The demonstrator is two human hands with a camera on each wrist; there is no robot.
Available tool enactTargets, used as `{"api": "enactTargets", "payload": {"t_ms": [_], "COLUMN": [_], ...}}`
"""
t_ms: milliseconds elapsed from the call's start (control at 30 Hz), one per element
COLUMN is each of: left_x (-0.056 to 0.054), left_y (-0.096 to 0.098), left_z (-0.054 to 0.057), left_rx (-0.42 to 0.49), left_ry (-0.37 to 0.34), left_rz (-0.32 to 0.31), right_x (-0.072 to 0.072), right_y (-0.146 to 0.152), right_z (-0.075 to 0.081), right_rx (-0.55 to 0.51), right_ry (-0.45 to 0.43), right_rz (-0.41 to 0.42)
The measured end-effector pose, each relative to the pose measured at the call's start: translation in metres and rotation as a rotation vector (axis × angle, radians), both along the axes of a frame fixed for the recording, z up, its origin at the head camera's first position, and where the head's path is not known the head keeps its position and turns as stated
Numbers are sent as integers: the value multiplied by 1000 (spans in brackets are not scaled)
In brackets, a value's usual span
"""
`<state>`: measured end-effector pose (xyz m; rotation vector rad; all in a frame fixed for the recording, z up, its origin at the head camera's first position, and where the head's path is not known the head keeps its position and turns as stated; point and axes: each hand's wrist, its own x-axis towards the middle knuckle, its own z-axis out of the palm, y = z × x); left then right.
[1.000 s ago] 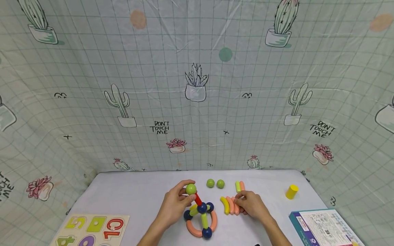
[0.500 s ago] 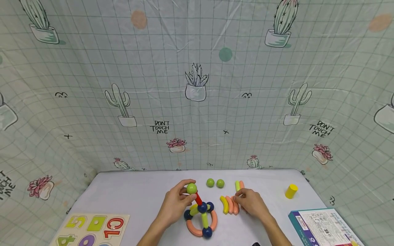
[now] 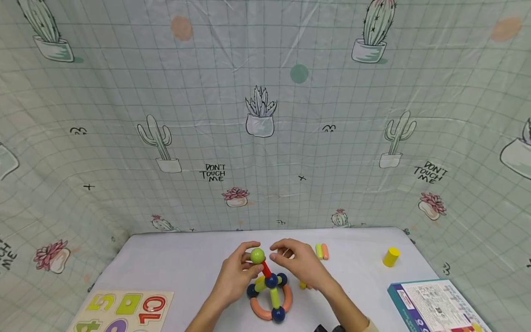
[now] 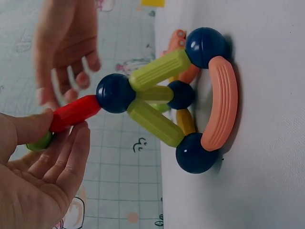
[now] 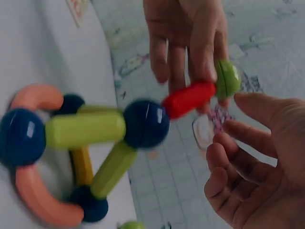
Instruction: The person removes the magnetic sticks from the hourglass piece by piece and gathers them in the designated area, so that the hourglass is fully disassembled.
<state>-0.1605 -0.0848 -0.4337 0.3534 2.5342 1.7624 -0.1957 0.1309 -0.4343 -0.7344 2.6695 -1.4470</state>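
Observation:
My left hand (image 3: 236, 276) pinches the red magnetic rod (image 4: 76, 113) near its top, thumb on one side and fingers on the other. A green ball (image 3: 257, 256) caps that rod. Below, the rod meets a navy ball (image 4: 116, 93), from which light green rods (image 5: 86, 130) slope down to other navy balls. Curved orange sticks (image 4: 224, 102) and a yellow one link these into a ring on the table. My right hand (image 3: 304, 265) hovers beside the green ball with loosely curled fingers and nothing in them, its thumb tip close to the ball.
Behind the right hand, curved sticks (image 3: 303, 285) are mostly hidden. Short green and orange rods (image 3: 321, 251) lie farther back. A yellow cylinder (image 3: 391, 257) stands right, beyond a box (image 3: 439, 306). A number puzzle board (image 3: 124, 311) lies at front left.
My right hand has left the curved orange sticks and moved left to the green ball, empty. It now covers the two loose green balls. The left hand keeps its hold.

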Motion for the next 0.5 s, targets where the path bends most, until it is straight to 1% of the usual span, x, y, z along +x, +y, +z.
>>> {"api": "enactTargets", "payload": {"t_ms": [100, 167, 233, 333, 500], "left_x": [0, 0, 0, 1, 1], "left_y": [-1, -1, -1, -1, -1], "left_z": [-1, -1, -1, -1, -1], "left_rx": [-16, -28, -38, -45, -39], "left_ry": [34, 61, 81, 93, 74], "left_rz": [-11, -13, -13, -9, -8], "right_x": [2, 3, 3, 3, 3], "right_y": [-16, -23, -27, -29, -29], "right_z": [7, 9, 10, 10, 8], "right_rx": [0, -1, 1, -4, -7], "right_ry": [27, 40, 51, 56, 53], "right_rz": [96, 130, 139, 131, 124]}}
